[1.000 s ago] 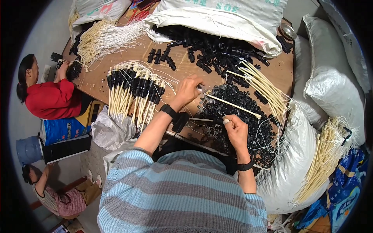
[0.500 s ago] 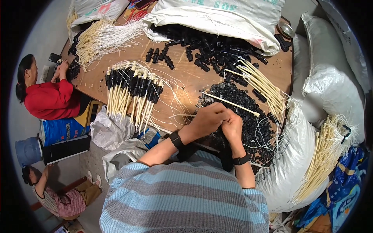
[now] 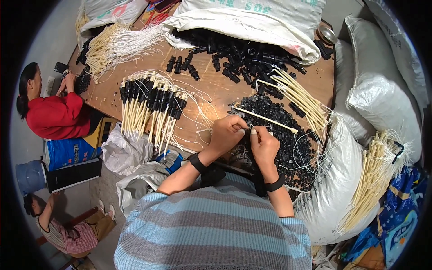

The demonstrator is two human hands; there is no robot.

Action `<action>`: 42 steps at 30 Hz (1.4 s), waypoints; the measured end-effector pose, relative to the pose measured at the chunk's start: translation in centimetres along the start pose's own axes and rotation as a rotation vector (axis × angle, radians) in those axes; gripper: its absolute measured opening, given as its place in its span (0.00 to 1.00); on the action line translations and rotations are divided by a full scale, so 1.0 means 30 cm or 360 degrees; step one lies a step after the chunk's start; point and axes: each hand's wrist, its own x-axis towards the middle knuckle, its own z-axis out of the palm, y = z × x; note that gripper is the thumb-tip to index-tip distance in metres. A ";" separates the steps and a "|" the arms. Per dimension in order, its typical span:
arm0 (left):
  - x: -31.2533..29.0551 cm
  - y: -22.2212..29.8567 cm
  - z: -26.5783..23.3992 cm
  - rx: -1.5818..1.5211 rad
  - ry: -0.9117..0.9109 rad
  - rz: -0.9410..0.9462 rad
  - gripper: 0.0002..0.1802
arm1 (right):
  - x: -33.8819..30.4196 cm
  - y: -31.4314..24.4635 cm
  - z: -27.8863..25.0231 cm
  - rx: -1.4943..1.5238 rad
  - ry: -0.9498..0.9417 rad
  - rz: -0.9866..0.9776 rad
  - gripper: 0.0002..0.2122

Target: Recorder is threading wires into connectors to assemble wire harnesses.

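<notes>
My left hand [image 3: 228,133] and my right hand [image 3: 264,146] are close together over the near edge of a pile of small black plastic parts [image 3: 288,153]. Both are closed in a pinch, thumb against fingertips. A short bit of thin white cord [image 3: 252,127] shows at my right fingertips. Whatever the left fingers hold is too small to make out. Just beyond the hands, a cream-coloured rod [image 3: 265,119] lies across the pile. Thin white cord [image 3: 294,148] loops over the pile to the right.
Cream rods with black fittings [image 3: 153,101] lie bundled at left; more rods [image 3: 301,101] lie at right. Black connectors [image 3: 243,58] spill from a white sack [image 3: 252,27]. Full sacks [image 3: 382,90] stand at right. A co-worker in red [image 3: 60,112] sits left; another person [image 3: 67,229] is lower left.
My hands have come apart slightly from an overlapping position. The left has turned, so its thumb and fingertips now show. The view has shifted slightly.
</notes>
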 end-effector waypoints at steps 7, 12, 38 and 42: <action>0.022 0.007 0.020 -0.0161 0.0110 -0.0211 0.10 | -0.012 -0.023 0.003 -0.0258 0.0172 -0.0412 0.04; 0.038 0.016 -0.001 0.0251 0.0091 0.0017 0.11 | -0.010 -0.012 0.000 -0.0082 0.0250 -0.0449 0.05; 0.050 0.053 -0.042 0.0387 -0.0328 0.0199 0.19 | 0.006 0.018 -0.132 0.0215 -0.0097 -0.0602 0.14; 0.025 0.030 -0.030 0.0621 -0.0150 0.0315 0.18 | 0.018 0.003 -0.124 0.0109 -0.0230 -0.0545 0.15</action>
